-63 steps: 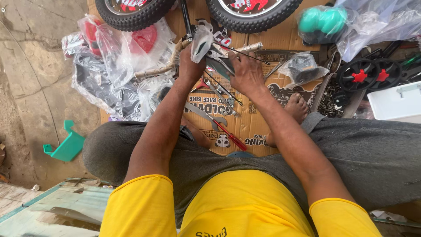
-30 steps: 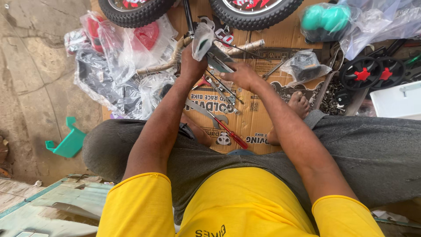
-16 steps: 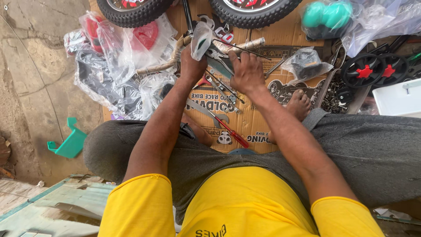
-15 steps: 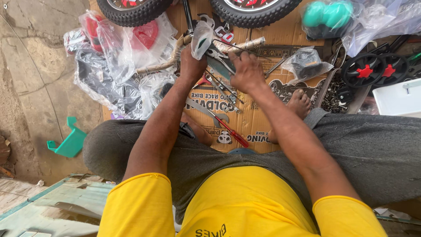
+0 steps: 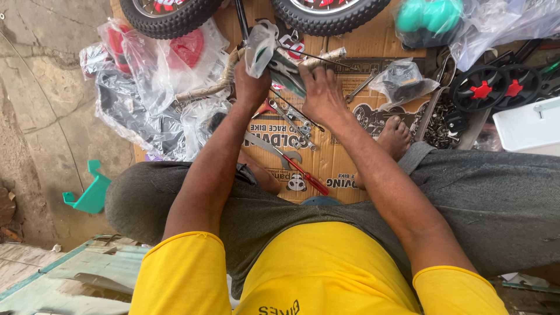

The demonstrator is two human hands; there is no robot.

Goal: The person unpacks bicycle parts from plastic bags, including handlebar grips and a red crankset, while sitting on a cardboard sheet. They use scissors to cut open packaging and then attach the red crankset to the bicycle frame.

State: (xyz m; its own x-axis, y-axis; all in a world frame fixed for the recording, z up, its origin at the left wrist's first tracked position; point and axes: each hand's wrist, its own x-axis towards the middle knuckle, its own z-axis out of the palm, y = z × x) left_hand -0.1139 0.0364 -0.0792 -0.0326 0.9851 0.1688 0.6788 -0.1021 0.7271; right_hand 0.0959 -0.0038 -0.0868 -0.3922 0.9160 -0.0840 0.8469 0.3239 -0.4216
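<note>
A plastic-wrapped bike part [image 5: 261,48] is gripped by the left hand [image 5: 251,84] above the flattened cardboard [image 5: 344,140]; a metal rod [image 5: 326,58] beside it is clasped by the right hand [image 5: 319,93]. The loose wrap could be pulled off or cause slipping, dropping the part among the wrenches [image 5: 291,119] and red-handled screwdriver [image 5: 306,175].

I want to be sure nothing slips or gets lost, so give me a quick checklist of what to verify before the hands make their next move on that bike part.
1. Left hand grips the plastic-wrapped part: ok, fingers closed around it.
2. Right hand steadies the grey metal piece: ok, pressed on it.
3. Wrap removed from the part: not ok, plastic covers it.
4. Red-handled screwdriver within reach: ok, lies on the cardboard between the legs.
5. Wrench nearby: ok, beside the screwdriver.
6. Small fasteners contained: cannot tell, a loose-looking pile sits by the bare foot.
</note>
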